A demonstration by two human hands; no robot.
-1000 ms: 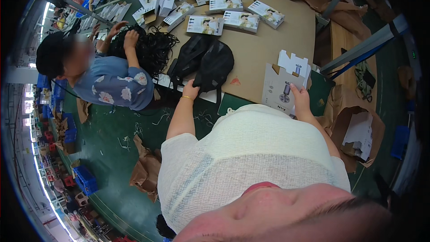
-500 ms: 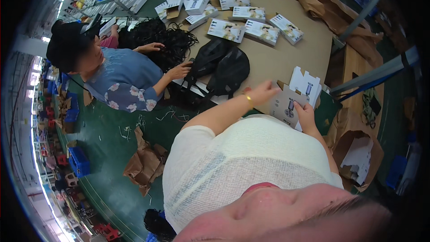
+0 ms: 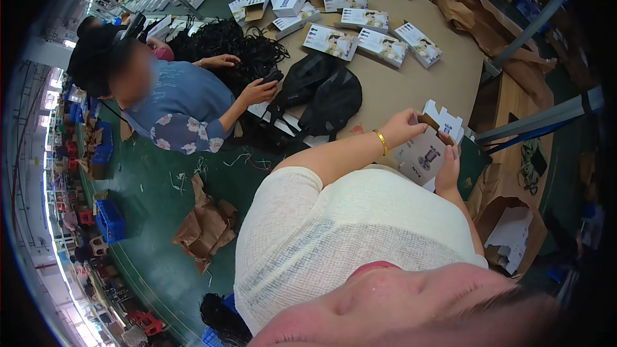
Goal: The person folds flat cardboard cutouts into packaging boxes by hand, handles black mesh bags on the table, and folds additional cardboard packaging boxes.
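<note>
A fan carton [image 3: 414, 155], white and grey with a printed fan picture, stands tilted near the table's right front edge, its upper end open with brown inner flaps showing. My left hand [image 3: 406, 126], with a gold bangle at the wrist, pinches the carton's upper left flap. On the right side, my right hand [image 3: 450, 164] grips the same carton, fingers at its upper edge and thumb partly hidden. Just behind it lie more white flattened cartons [image 3: 448, 122] with cut-out tabs, partly covered by the one I hold.
Several packed boxes [image 3: 331, 42] lie across the brown-topped table [image 3: 443, 83]. Black mesh bags [image 3: 328, 93] and a heap of black straps [image 3: 225, 42] are at left, beside a co-worker [image 3: 186, 99]. A metal post [image 3: 540, 119] and a paper sack of cartons [image 3: 514, 231] stand at right.
My left hand has come from the carton's left side onto its upper flap. My right hand has shifted up to the carton's top edge. The co-worker now lifts a small dark thing.
</note>
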